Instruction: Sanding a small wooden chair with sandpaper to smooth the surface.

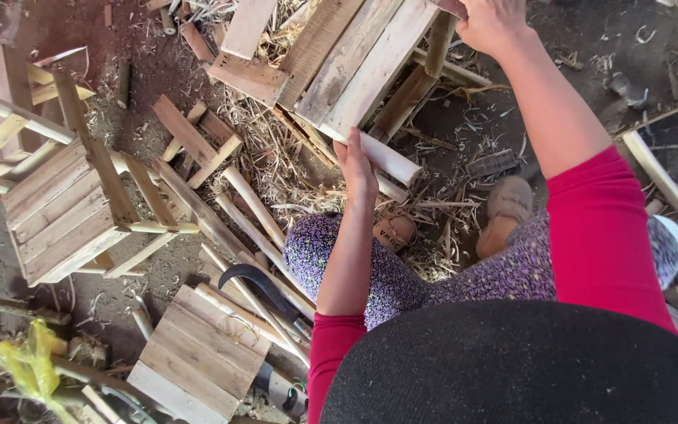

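Note:
A wooden stool of slats and round legs lies tilted on the ground in front of me. My left hand grips the end of a round pale leg at the stool's near corner. My right hand is shut on the far upper edge of the stool near another leg. Both sleeves are red. My knees in a purple patterned cloth and a sandalled foot show below.
A finished slatted stool stands at left. A slatted wooden panel lies at bottom centre beside a curved black blade. Loose sticks, straw and shavings cover the dirt. A yellow plastic scrap lies at bottom left.

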